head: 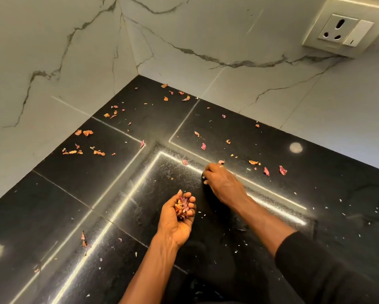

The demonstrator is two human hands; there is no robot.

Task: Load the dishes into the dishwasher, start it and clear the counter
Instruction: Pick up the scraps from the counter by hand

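Head view looks down into a corner where two pale marble walls (184, 29) with grey veins meet over a black counter (337, 194). The counter is glossy stone laid in slabs with thin seams. It reflects a bright angled strip of light and two round light spots, one at the far right and one at the near left. A black sleeve (315, 270) covers the right upper forearm; the left forearm is bare. A cream socket (339, 31) with three holes and a white switch sits high on the right wall.

The left hand (177, 218) is held palm up just above the counter near the middle, its fingers curled into a cup round a handful (182, 206) of pink and orange dried petals. The right hand (222, 183) reaches further in, palm down, fingertips bent to the surface just beside a small petal on the light strip. Whether it pinches anything cannot be told. The two hands are near each other but apart.

Loose petals (282, 170) lie scattered over the counter: a cluster to the left by the wall, more in the far corner, several to the right of the right hand, a few at the near left. They are small, crumpled, pink to orange. Tiny white crumbs dot the near right side.
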